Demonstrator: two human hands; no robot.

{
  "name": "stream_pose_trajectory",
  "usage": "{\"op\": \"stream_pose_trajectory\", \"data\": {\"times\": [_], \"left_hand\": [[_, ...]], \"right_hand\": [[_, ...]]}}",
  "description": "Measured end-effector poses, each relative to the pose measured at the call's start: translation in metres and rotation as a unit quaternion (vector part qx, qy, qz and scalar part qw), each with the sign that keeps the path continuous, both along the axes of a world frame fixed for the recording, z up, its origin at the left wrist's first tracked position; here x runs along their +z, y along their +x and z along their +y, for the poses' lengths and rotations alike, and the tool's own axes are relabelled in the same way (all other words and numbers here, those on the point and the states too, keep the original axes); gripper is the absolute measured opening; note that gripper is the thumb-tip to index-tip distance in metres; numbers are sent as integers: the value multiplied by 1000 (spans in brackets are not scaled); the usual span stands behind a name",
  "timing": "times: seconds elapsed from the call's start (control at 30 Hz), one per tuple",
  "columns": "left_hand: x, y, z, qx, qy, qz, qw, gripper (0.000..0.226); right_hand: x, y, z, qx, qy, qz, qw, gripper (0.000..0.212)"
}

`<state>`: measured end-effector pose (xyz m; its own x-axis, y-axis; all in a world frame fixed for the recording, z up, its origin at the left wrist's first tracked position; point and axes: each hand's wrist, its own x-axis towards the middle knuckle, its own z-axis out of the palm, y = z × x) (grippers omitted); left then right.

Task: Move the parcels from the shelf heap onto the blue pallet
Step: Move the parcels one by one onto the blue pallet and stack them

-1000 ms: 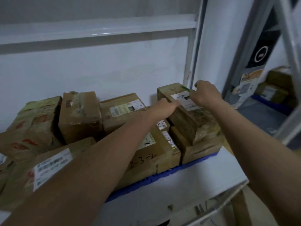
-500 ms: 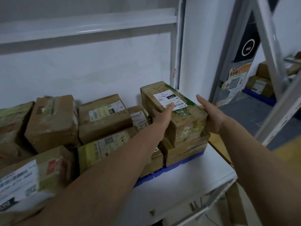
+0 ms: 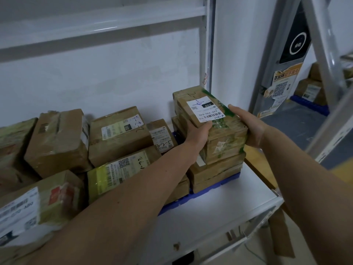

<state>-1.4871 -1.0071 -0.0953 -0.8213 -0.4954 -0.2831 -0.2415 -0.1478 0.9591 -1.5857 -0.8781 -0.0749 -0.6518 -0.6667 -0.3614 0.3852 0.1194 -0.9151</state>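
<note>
Both bare forearms reach forward over the white shelf, and the two hands clamp one cardboard parcel from opposite sides. The left hand presses flat against the parcel's left face, its thumb hooked over the top edge just below the white label; the rest of its fingers are hidden behind the box. The right hand cups the right face with fingers stretched straight along the upper edge. Both hands are closed firmly on the parcel, which sits on top of a short stack of flat boxes; whether it has lifted clear of them cannot be told.

The label between the thumb and the right fingers reads "220" in a black patch and "220-220-C40" above a barcode, with "2-4" handwritten in pen across label and cardboard. Green printed tape runs along the parcel under the right fingers.

Left of the left hand lies the heap of parcels. One carries a "220" patch and a pen mark like "5-2-2"; one under the left forearm has yellow tape and a barcode number that is too small to read surely. A strip of blue pallet shows below the stack. Beyond the right fingers, a poster with a QR code hangs on a grey panel.
</note>
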Motion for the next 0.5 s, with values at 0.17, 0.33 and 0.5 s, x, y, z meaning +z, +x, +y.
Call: {"op": "stream_pose_trajectory", "data": {"times": [0.17,0.33,0.5], "left_hand": [[-1,-2,-2,-7,-6,-19,1000,69],[5,-2,-8,-22,-61,-56,996,67],[35,14,-32,-89,-379,-126,912,47]], "right_hand": [[5,-1,-1,0,32,-11,999,29],[25,2,-10,3,212,145,966,37],[45,17,-41,20,367,489,791,43]]}}
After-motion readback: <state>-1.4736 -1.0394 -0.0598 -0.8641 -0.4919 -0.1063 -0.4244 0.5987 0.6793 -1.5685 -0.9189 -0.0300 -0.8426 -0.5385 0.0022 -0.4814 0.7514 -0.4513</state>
